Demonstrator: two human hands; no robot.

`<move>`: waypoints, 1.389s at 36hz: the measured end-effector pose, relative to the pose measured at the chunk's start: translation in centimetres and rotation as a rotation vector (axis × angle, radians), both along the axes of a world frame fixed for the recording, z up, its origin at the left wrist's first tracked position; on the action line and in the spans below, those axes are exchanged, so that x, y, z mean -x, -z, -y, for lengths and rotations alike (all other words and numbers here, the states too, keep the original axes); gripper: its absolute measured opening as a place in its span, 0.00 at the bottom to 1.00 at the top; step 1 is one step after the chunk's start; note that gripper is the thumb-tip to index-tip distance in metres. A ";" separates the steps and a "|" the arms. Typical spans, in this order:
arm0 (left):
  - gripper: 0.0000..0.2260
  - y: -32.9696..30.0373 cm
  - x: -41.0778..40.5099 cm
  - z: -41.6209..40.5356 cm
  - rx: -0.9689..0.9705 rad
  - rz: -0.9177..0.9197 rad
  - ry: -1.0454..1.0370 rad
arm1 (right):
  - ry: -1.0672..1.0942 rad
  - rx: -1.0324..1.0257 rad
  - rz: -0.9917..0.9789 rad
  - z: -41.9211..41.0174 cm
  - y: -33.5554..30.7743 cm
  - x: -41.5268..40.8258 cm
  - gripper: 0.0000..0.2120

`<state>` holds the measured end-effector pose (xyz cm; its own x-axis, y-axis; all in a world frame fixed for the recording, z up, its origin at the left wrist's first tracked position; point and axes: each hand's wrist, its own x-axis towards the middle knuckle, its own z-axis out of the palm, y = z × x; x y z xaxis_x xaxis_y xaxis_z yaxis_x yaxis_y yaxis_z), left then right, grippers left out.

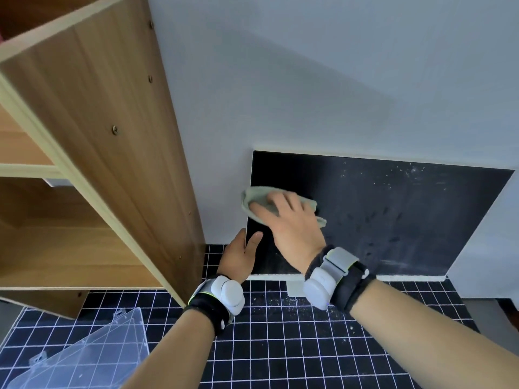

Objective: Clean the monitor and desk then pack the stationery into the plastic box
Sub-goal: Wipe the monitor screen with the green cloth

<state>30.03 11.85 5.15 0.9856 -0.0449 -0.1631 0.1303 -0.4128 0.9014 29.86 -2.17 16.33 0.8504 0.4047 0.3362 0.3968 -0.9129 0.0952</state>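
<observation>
A black monitor [393, 214] stands against the pale wall, its screen speckled with white dust on the right half. My right hand [292, 223] presses a pale green cloth [258, 200] flat against the screen's left part. My left hand [240, 256] grips the monitor's left edge low down, thumb on the screen face. Both wrists wear black straps with white devices. A clear plastic box [92, 357] lies on the desk at the lower left, partly cut off by the frame. No stationery is in view.
The desk [280, 352] is covered by a black mat with a white grid, with white crumbs scattered below the monitor. A wooden shelf unit [92, 153] stands on the left, close to the monitor's left edge.
</observation>
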 end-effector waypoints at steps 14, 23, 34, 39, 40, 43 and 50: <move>0.34 -0.3 0.2 -0.1 0.013 0.027 0.010 | 0.036 -0.033 0.065 1.6 -3.2 -1.5 0.34; 0.29 -0.1 0.1 -0.1 0.001 0.024 0.009 | 0.117 -0.081 0.101 2.3 -4.7 -2.4 0.33; 0.20 -0.4 0.2 0.2 0.019 0.032 -0.004 | 0.039 -0.086 -0.046 2.9 2.5 1.4 0.34; 0.17 -0.6 0.1 0.1 0.034 0.019 0.015 | 0.012 -0.087 -0.076 3.4 3.8 2.4 0.37; 0.17 -0.6 0.1 0.1 0.033 0.015 0.017 | 0.006 -0.091 -0.074 3.4 3.7 2.3 0.37; 0.19 -0.5 0.2 0.0 0.035 0.009 0.017 | -0.001 -0.102 -0.059 3.6 3.2 2.0 0.36; 0.19 -1.2 0.4 0.2 0.020 -0.015 -0.004 | 0.074 -0.158 0.049 5.1 -0.7 0.0 0.33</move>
<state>29.60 11.62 6.40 0.9833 -0.0442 -0.1766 0.1452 -0.3945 0.9073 29.90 -7.26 17.08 0.8568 0.2805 0.4326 0.3263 -0.9447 -0.0336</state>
